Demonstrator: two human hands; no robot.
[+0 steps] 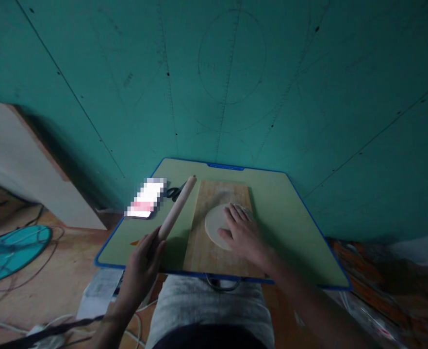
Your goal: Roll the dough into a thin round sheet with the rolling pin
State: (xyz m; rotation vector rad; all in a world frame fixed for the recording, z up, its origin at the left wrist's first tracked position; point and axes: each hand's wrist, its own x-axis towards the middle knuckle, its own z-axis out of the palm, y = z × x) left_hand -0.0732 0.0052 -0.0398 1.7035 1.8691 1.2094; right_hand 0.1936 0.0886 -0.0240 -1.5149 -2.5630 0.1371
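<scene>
A round, flat sheet of dough (pixel 214 227) lies on a wooden cutting board (pixel 197 254). My right hand (pixel 241 230) rests flat on the right part of the dough, fingers stretched out and pointing away from me. To the left of the board, my left hand (pixel 145 257) is wrapped round the near end of a pale rolling pin (pixel 177 208). The pin slants up and to the right, apart from the dough. Some pale flour (pixel 226 195) shows on the board beyond the dough.
The board lies on a small green table (pixel 294 228) with a blue rim. Scissors (pixel 173 193) and a blurred-out phone (pixel 146 198) lie at the left. A green wall (pixel 232 72) stands behind the table. Cables (pixel 50 242) trail over the floor at the left.
</scene>
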